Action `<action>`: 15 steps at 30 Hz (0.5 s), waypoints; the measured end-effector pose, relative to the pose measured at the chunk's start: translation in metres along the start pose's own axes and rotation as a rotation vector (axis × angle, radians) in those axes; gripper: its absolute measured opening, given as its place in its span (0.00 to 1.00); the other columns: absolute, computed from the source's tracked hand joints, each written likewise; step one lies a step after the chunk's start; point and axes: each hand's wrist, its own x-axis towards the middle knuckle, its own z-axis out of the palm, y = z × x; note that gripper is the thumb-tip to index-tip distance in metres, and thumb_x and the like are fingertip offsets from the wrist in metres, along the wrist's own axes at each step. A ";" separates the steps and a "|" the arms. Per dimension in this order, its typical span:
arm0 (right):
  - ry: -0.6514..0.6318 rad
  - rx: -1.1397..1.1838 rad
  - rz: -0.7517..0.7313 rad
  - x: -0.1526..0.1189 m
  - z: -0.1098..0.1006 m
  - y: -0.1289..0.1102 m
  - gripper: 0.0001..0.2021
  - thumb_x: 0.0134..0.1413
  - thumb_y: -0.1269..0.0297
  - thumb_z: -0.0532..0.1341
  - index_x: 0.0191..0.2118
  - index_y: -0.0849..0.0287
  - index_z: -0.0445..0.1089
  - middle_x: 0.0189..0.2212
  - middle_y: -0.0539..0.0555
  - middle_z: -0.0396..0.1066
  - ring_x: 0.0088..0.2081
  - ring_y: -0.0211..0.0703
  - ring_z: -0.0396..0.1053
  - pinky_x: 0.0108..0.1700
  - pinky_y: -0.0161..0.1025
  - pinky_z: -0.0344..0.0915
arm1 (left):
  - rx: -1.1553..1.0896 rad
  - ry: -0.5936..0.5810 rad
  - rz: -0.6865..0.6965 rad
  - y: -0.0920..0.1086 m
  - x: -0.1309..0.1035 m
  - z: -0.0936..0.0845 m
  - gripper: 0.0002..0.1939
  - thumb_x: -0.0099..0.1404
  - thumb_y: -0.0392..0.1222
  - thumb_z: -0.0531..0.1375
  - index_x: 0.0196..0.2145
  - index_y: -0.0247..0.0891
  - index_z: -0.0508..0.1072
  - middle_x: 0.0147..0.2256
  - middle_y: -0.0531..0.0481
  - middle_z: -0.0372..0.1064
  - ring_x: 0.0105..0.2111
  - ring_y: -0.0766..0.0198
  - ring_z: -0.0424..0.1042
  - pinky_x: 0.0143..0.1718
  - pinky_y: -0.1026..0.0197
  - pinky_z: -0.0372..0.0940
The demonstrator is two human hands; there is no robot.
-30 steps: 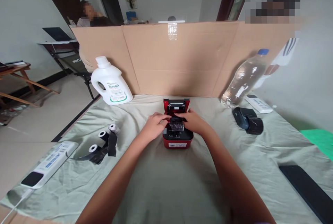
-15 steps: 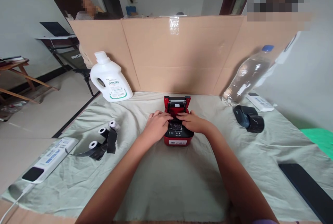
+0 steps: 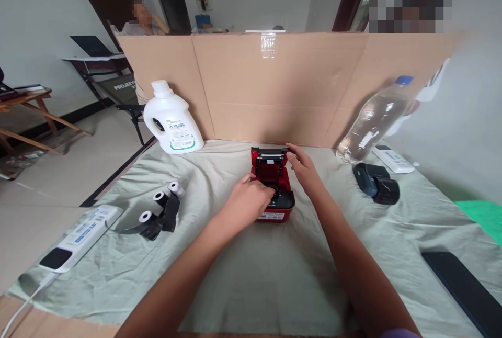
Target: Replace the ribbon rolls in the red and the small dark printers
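Observation:
A small red and black printer (image 3: 276, 215) stands on the cloth-covered table with its lid (image 3: 270, 156) raised. My left hand (image 3: 251, 201) reaches over the printer's left side, its fingers bent down into the open compartment; whatever its fingertips touch is hidden. At the right edge of the raised lid is my right hand (image 3: 304, 169), its fingers apart and touching the lid's corner, with nothing held. Left of the printer lie several small rolls (image 3: 160, 199) with black strips.
A white detergent bottle (image 3: 176, 123) stands at the back left before a cardboard screen (image 3: 270, 87). A clear bottle (image 3: 372, 118) leans at the back right, near a dark device (image 3: 366, 178). A white power strip (image 3: 82, 238) and a black phone (image 3: 463, 285) lie nearer.
My right hand has moved up from the printer's compartment to the raised lid's right edge. My left hand has shifted right and down over the compartment. The view has shifted slightly.

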 end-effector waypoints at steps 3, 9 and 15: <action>0.048 0.050 -0.013 -0.009 0.004 0.001 0.18 0.59 0.49 0.55 0.43 0.56 0.72 0.39 0.54 0.74 0.41 0.45 0.69 0.45 0.42 0.66 | 0.076 0.066 0.057 0.007 0.000 -0.001 0.13 0.70 0.35 0.54 0.36 0.40 0.79 0.36 0.44 0.72 0.43 0.54 0.69 0.46 0.52 0.58; 0.182 0.075 0.076 -0.058 0.014 0.025 0.21 0.53 0.59 0.58 0.53 0.56 0.64 0.53 0.60 0.67 0.51 0.49 0.68 0.48 0.44 0.68 | 0.070 0.161 0.089 0.009 -0.005 -0.008 0.12 0.70 0.39 0.56 0.36 0.43 0.80 0.45 0.44 0.70 0.50 0.51 0.64 0.52 0.48 0.57; 0.056 0.198 0.107 -0.072 0.013 0.037 0.32 0.55 0.57 0.58 0.65 0.54 0.53 0.66 0.62 0.55 0.65 0.52 0.57 0.63 0.54 0.60 | -0.492 0.309 -0.191 -0.034 0.001 0.013 0.22 0.68 0.40 0.54 0.58 0.48 0.71 0.59 0.49 0.65 0.61 0.53 0.60 0.63 0.46 0.55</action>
